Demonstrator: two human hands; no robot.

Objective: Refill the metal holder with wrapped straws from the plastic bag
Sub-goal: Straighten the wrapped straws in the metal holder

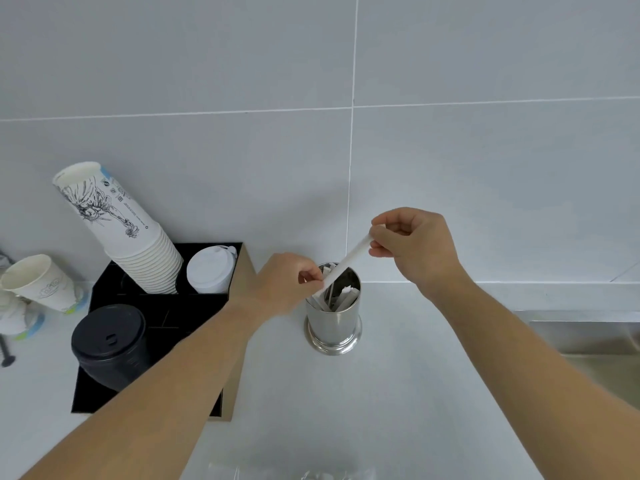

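A shiny metal holder (333, 327) stands on the white counter near the wall, with several wrapped straws inside it. Above its mouth a white wrapped straw (348, 260) slants from upper right to lower left, its lower end at the holder's rim. My right hand (414, 247) pinches the straw's upper end. My left hand (284, 287) pinches its lower end at the left side of the rim. A clear plastic bag (304, 473) with more wrapped straws shows at the bottom edge of the view, mostly cut off.
A black cup organiser (162, 317) left of the holder carries a stack of paper cups (121, 226), white lids (211, 270) and black lids (109, 344). A loose paper cup (41, 282) sits far left. A steel sink (595, 348) lies at the right.
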